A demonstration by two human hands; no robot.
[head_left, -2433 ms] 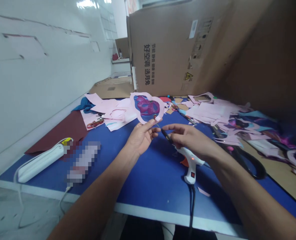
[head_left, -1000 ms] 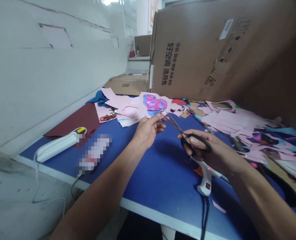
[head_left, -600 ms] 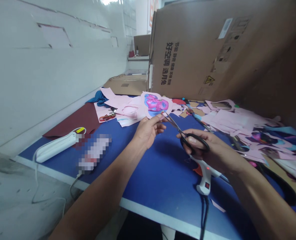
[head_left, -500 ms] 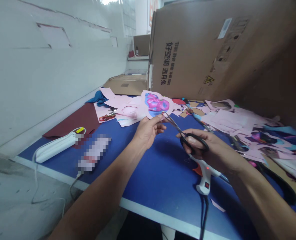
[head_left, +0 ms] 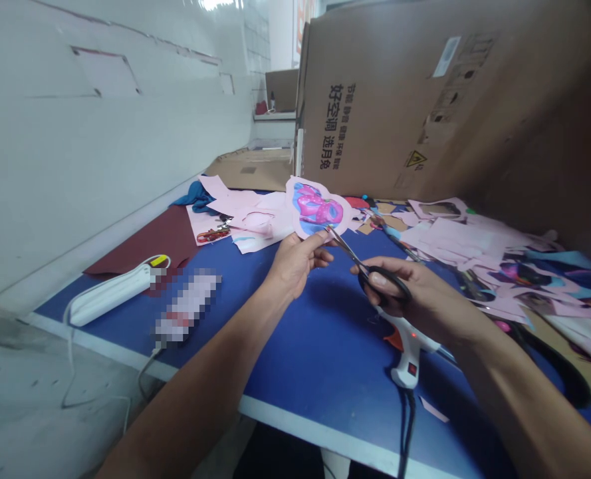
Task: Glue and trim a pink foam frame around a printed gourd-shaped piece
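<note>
My left hand [head_left: 298, 263] pinches the lower edge of a pink paper cutout [head_left: 320, 206] printed with a magenta and blue figure, held up above the table. In my right hand [head_left: 392, 283] is a pair of black-handled scissors [head_left: 351, 253], fingers in the loops. The blades point up and left, their tips at the cutout's lower edge close to my left thumb. Beneath my right hand a white glue gun [head_left: 409, 349] with an orange trigger lies on the blue table [head_left: 305, 372], a red light lit on it.
Pink paper scraps [head_left: 459, 239] pile up on the right, more paper [head_left: 255, 213] behind my left hand. At left are a white power strip [head_left: 110, 293], a blurred-out item [head_left: 190, 306] and maroon sheet [head_left: 145, 243]. A large cardboard box [head_left: 385, 100] stands behind.
The paper cutout has turned slightly and shifted a little to the right in my left hand. The scissors have moved slightly left, and their blades look closer together.
</note>
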